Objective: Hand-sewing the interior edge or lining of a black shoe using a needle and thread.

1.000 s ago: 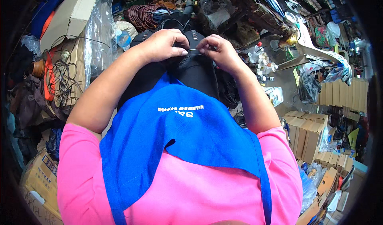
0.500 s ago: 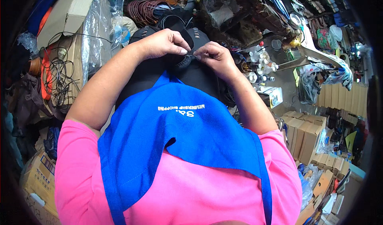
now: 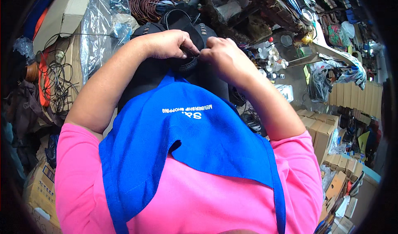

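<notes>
On my lap, between my knees, rests a black shoe-like item (image 3: 188,64) with a row of stitching along its rounded near edge. My left hand (image 3: 173,45) comes over it from the left. Its index finger is stretched along the item and its thumb is tucked below, gripping the edge. Close by on the right, my right hand (image 3: 219,55) has its fingers curled into a pinch near the left fingertip. Whatever it pinches is too small or hidden to make out. A blue apron (image 3: 186,130) covers my front below the hands.
Coiled brown cord (image 3: 147,8) lies beyond my knees. Small bottles and jars (image 3: 271,57) stand to the right, near a plastic bag (image 3: 319,84). Cardboard boxes (image 3: 321,130) are stacked further right. Tangled black cable (image 3: 62,76) and clear plastic sheeting (image 3: 101,30) are on the left.
My right hand has turned, its back now facing up, and its fingers have curled more. My left index finger has straightened toward the right hand. The black item stays on my lap.
</notes>
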{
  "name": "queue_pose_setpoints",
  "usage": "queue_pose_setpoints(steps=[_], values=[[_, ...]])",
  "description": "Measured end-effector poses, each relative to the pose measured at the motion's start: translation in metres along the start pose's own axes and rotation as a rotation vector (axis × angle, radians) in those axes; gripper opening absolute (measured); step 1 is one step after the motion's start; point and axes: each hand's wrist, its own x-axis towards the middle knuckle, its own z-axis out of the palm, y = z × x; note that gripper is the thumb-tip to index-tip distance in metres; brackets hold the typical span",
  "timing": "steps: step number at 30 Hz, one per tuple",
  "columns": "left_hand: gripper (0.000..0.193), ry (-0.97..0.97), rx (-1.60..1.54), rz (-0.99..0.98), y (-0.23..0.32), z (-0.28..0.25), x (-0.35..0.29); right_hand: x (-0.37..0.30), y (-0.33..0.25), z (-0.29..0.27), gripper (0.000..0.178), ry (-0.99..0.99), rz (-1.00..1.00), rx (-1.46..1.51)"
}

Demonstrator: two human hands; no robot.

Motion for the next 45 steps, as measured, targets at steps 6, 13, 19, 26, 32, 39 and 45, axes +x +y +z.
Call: queue_pose_setpoints(steps=[6, 13, 19, 26, 32, 39, 45], values=[[0.023, 0.165, -0.057, -0.111, -0.002, 0.002, 0.011, 0.013, 0.007, 0.010, 0.022, -0.095, 0.132, 0.216], [0.022, 0.191, 0.007, -0.068, -0.011, 0.002, 0.023, 0.014, 0.019, 0.015, 0.015, -0.033, 0.114, 0.405], [0.033, 0.650, 0.281, -0.107, 0.009, 0.029, -0.007, -0.006, 0.019, 0.025, 0.012, 0.029, 0.469, 0.943], [0.022, 0.334, 0.225, -0.339, 0.010, 0.016, -0.107, -0.112, 0.060, -0.018, 0.041, 0.607, 0.077, 2.142], [0.037, 0.775, -0.617, -0.196, -0.014, -0.030, -0.117, -0.182, 0.107, -0.022, 0.047, 0.227, 0.476, 1.632], [0.046, 0.722, -1.494, 0.132, -0.003, -0.030, -0.066, -0.159, 0.058, 0.070, 0.032, 0.062, 0.604, 0.170], [0.047, 0.834, -1.346, 0.041, -0.009, -0.032, -0.068, -0.169, 0.043, 0.090, 0.036, 0.050, 0.675, -0.028]])
